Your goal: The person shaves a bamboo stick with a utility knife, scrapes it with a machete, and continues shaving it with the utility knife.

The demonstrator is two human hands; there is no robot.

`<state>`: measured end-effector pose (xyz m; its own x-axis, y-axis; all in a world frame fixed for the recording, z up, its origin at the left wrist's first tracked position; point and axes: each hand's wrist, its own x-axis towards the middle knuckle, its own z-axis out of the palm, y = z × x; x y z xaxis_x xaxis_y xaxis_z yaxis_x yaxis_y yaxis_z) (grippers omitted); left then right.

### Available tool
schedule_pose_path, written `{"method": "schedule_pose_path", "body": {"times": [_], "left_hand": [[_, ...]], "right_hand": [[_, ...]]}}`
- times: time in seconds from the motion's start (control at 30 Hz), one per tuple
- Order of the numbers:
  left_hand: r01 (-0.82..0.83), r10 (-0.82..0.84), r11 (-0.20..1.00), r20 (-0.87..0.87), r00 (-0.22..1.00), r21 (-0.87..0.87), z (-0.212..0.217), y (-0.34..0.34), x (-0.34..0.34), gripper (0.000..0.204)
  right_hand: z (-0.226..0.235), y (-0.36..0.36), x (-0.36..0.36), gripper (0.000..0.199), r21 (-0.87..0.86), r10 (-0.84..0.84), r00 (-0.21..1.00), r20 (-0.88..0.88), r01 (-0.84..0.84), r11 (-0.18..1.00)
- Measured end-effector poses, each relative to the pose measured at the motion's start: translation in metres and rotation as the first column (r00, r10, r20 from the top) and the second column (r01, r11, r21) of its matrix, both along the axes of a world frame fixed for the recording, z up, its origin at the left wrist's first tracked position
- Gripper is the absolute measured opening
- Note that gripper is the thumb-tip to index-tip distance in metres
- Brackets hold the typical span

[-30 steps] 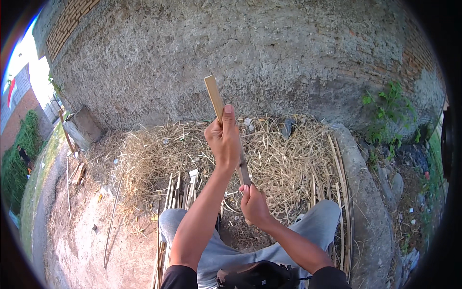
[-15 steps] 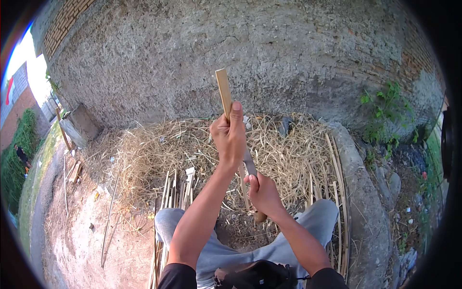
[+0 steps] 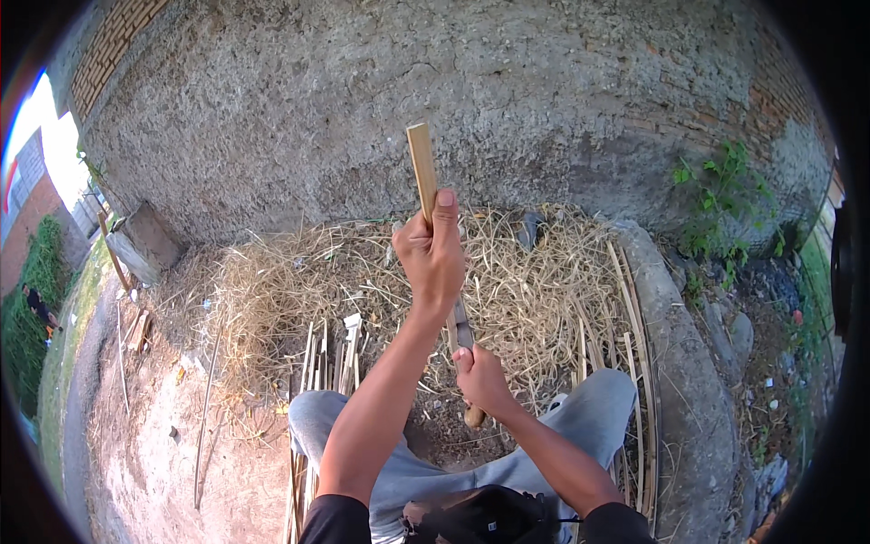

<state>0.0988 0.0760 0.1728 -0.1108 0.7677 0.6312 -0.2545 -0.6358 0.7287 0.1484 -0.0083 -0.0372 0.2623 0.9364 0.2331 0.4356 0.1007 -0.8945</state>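
My left hand (image 3: pixel 430 263) is wrapped around a flat, pale bamboo strip (image 3: pixel 421 168), whose upper end sticks up past the thumb. Below it, my right hand (image 3: pixel 486 381) grips a knife (image 3: pixel 464 334) by its wooden handle, the butt of which shows under the fist. The knife's dark blade points up toward my left hand and lies along the lower part of the strip. My left hand and wrist hide the strip's middle, and I cannot tell whether the blade touches it.
Curly shavings (image 3: pixel 535 281) cover the ground ahead, below a rough wall (image 3: pixel 507 118). Long strips lie by my left knee (image 3: pixel 349 358) and right knee (image 3: pixel 634 317). A concrete kerb (image 3: pixel 675 363) runs at the right. Far left, a person (image 3: pixel 38 306) is near greenery.
My right hand has drawn the knife back toward me and slightly left. My left hand keeps the bamboo strip in nearly the same place.
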Motion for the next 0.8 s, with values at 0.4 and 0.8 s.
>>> {"method": "schedule_pose_path", "body": {"times": [0.4, 0.8], "left_hand": [[-0.029, 0.028, 1.000, 0.068, 0.997, 0.010, -0.014, 0.009, -0.024, 0.051], [-0.002, 0.002, 1.000, 0.055, 0.998, 0.011, -0.009, -0.010, -0.017, 0.051]], "right_hand": [[0.015, 0.003, -0.016, 0.024, 0.045, 0.050, 0.996, -0.068, -0.047, 0.998], [0.030, -0.008, -0.035, 0.021, 0.137, -0.126, 0.992, -0.016, 0.127, 0.982]]}}
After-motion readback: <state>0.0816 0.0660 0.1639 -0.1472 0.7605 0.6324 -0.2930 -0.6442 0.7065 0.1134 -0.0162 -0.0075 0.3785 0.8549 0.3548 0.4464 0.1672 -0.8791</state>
